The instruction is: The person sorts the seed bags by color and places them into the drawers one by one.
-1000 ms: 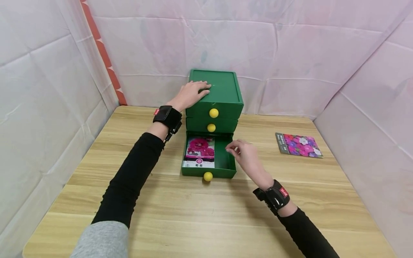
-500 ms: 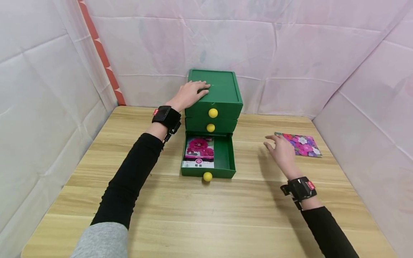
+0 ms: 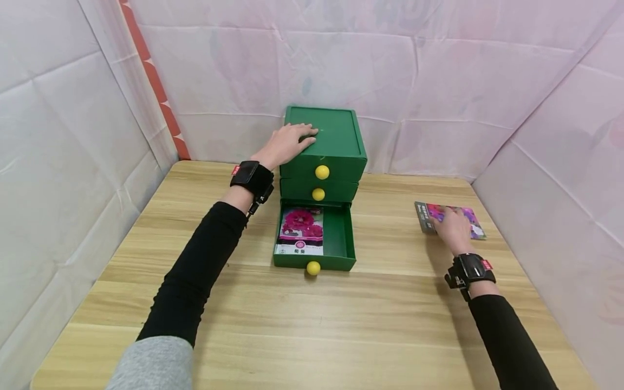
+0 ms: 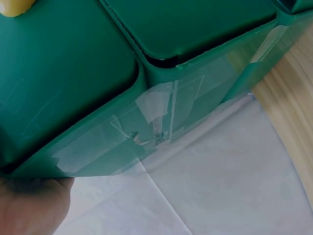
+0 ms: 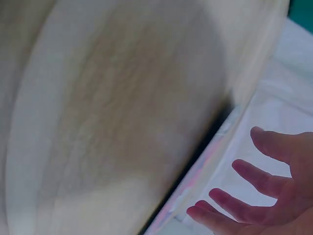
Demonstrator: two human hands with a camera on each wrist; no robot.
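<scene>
Seed packet point(image 3: 472, 223) half under right hand point(image 3: 451, 229)

Print on the seed packet point(image 3: 300, 232) in the drawer point(image 3: 343, 238) seems too small to read

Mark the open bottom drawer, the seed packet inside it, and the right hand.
open bottom drawer point(image 3: 339, 236): head view, bare green floor.
seed packet point(image 3: 300, 232): head view, middle of its flower print.
right hand point(image 3: 450, 230): head view, back of the hand.
</scene>
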